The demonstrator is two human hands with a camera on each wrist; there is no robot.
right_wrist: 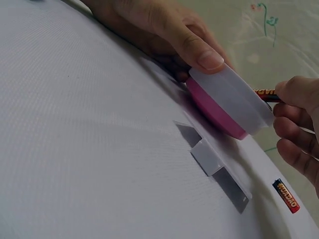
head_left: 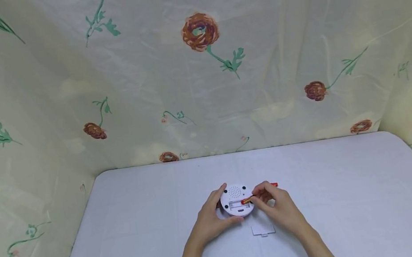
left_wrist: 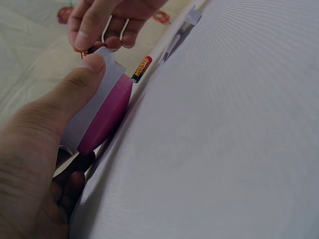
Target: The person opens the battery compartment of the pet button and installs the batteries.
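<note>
My left hand [head_left: 213, 218] grips a round white speaker-like device [head_left: 235, 191] by its rim, thumb on the near side and fingers round the far side. Its back faces up, with a grille of small holes, dark feet and an uncovered battery compartment; the wrist views show a pink lower part [left_wrist: 107, 117]. Between thumb and fingertips, my right hand [head_left: 278, 203] pinches a red and black battery [right_wrist: 265, 94], one end over the compartment. A second battery [right_wrist: 286, 196] lies on the table beyond the device, partly behind the right hand in the head view.
A white battery cover [right_wrist: 207, 157] with a tab lies on the table just in front of the device. The white-covered table [head_left: 142, 210] has rounded far corners. Flower-patterned curtain [head_left: 254, 26] hangs behind and at both sides.
</note>
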